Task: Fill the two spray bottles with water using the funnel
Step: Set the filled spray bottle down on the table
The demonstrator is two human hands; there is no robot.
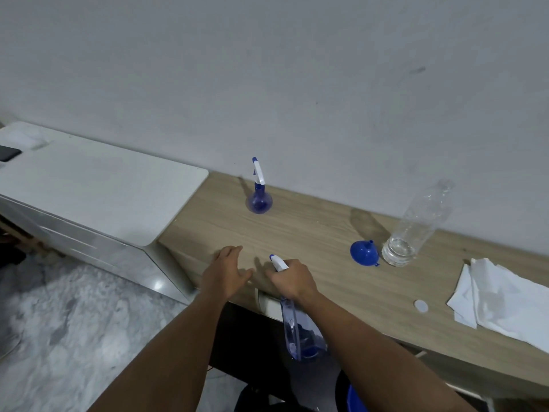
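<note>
My right hand (292, 279) grips the white and blue trigger head of a clear blue spray bottle (300, 331), whose body hangs below the front edge of the wooden table (297, 233). My left hand (227, 270) hovers open just left of it, fingers spread over the table's front corner. A second blue spray bottle (259, 191) stands upright near the wall at the back of the table. A blue funnel (364, 253) lies mouth down on the table, touching a clear plastic water bottle (414, 227) that stands uncapped with a little water in it.
A small white cap (421, 305) and crumpled white paper towels (502, 301) lie at the table's right. A white cabinet (89, 185) adjoins the table's left, with a dark phone (7, 153) on its far end. Marble floor lies below left.
</note>
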